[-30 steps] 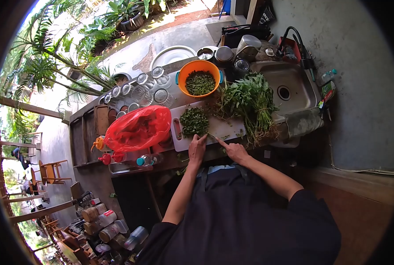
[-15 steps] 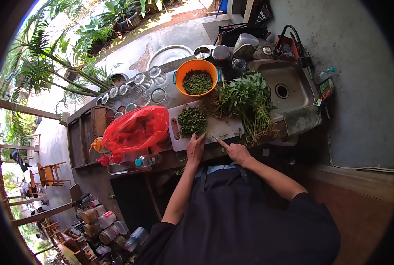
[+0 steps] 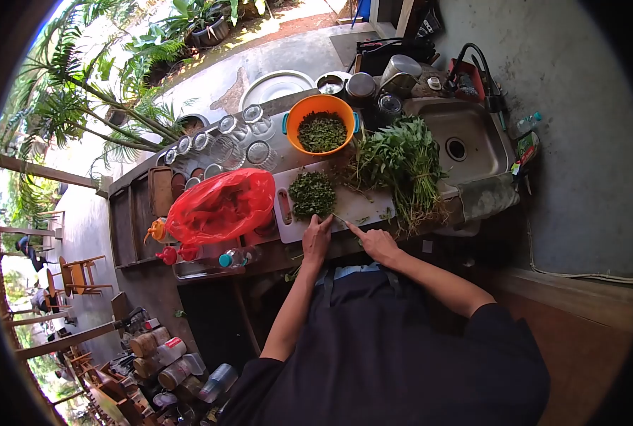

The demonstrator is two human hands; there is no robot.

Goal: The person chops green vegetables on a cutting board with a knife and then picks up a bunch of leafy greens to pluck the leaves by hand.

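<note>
1. Nearest: both forearms reach out from a dark apron (image 3: 387, 341) to the near edge of the tabletop (image 3: 210, 273)
2. Left hand (image 3: 317, 241): grip curled, fingertips on the near edge of the white cutting board (image 3: 365, 203), just beside the chopped greens (image 3: 312, 194). Can't tell if it pinches anything
3. Right hand (image 3: 377, 246): index finger stretched forward, other fingers folded under. A thin sliver (image 3: 338, 219) lies between the two hands, either blade or stem, too small to tell. So I can't tell whether this grip has hold of anything
4. Chopped greens sit heaped on the left half of the board, touching it and close to the left fingertips
5. My read of the step: fine cutting at the near edge of the board. To do it well, tuck the left fingertips back behind the knuckles, feed small amounts, and work further in from the edge so bits don't fall off
6. The red plastic bag (image 3: 221, 206) sits left of the board, against it
7. The uncut bunch of leafy stems (image 3: 402, 163) lies across the right end of the board, its roots hanging toward the near side
8. The orange bowl (image 3: 319, 101) behind the board already holds chopped greens
9. Farther: glass jars (image 3: 238, 138) at back left, sink (image 3: 483, 153) at right
</note>
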